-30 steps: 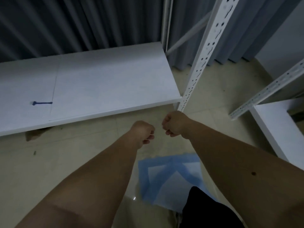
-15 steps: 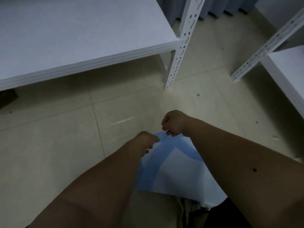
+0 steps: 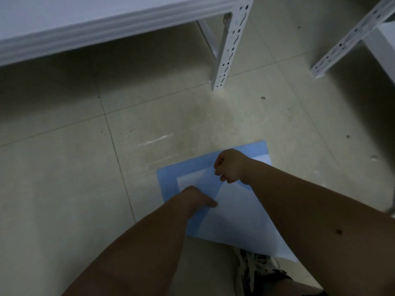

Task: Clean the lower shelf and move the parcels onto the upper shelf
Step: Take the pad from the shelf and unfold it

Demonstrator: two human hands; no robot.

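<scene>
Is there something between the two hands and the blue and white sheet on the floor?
Nothing visible. The left hand and the right hand are directly over the blue and white sheet on the floor, with no object between. Whether either grip is closed on it cannot be told.

We have one view, worn on the head: it looks steeply down at the floor (image 3: 64, 167), close over both forearms, the shelf (image 3: 85, 28) edge above.
</scene>
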